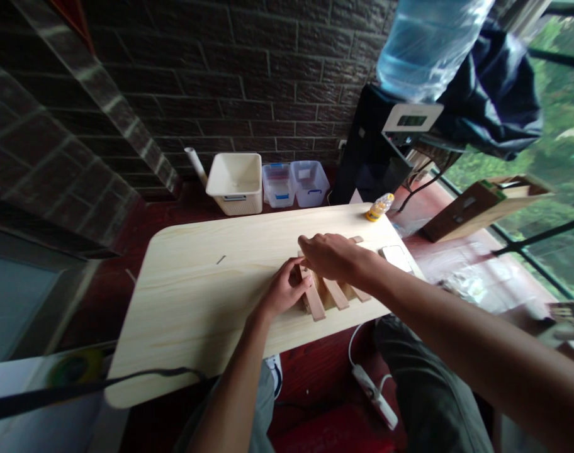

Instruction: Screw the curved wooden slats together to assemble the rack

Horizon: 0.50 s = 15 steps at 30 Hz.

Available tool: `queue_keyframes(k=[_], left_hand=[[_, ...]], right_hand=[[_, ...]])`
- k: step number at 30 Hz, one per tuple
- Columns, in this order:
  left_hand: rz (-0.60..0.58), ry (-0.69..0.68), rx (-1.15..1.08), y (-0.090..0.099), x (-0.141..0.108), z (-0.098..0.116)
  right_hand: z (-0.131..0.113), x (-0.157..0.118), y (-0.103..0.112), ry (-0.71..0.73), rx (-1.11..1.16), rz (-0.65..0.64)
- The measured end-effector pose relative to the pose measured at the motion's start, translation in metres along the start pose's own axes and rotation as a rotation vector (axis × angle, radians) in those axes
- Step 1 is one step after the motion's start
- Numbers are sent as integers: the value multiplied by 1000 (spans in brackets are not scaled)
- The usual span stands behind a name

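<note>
A small wooden slatted piece (337, 294) rests on the pale wooden table (183, 283), its slats running toward the table's front edge. My left hand (283, 290) grips its left end, thumb on the leftmost slat and fingers over the far side. Directly above that end, my right hand (333, 257) is closed in a fist. Whatever the fist holds is hidden from view. A small dark spot, perhaps a screw, shows on the slat between the hands. Left of them, a thin dark strip (221, 259) lies on the tabletop.
A clear bottle with yellow ends (380, 207) stands at the far right corner, near a white flat object (395, 258). Beyond the table are a cream basket (235, 182), two clear bins (309, 182) and a water dispenser (374, 148). A power strip (374, 396) lies below.
</note>
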<state>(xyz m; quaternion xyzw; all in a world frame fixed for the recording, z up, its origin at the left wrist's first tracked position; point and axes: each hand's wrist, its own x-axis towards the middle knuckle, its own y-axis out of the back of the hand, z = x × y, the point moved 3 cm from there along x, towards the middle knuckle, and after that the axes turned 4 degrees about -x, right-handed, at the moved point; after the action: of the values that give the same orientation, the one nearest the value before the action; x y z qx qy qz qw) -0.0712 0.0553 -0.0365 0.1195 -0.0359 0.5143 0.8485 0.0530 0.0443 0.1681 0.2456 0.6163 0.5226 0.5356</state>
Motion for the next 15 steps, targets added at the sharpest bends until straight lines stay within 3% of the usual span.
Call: queue_keyframes(k=[6,15], left_hand=[[-3,10,-4,-1,-1,-6],[13,13,4,0,-1,-2]], right_hand=[[2,-3,6,84,-10,-4],[-1,2,6,70,-15,-18]])
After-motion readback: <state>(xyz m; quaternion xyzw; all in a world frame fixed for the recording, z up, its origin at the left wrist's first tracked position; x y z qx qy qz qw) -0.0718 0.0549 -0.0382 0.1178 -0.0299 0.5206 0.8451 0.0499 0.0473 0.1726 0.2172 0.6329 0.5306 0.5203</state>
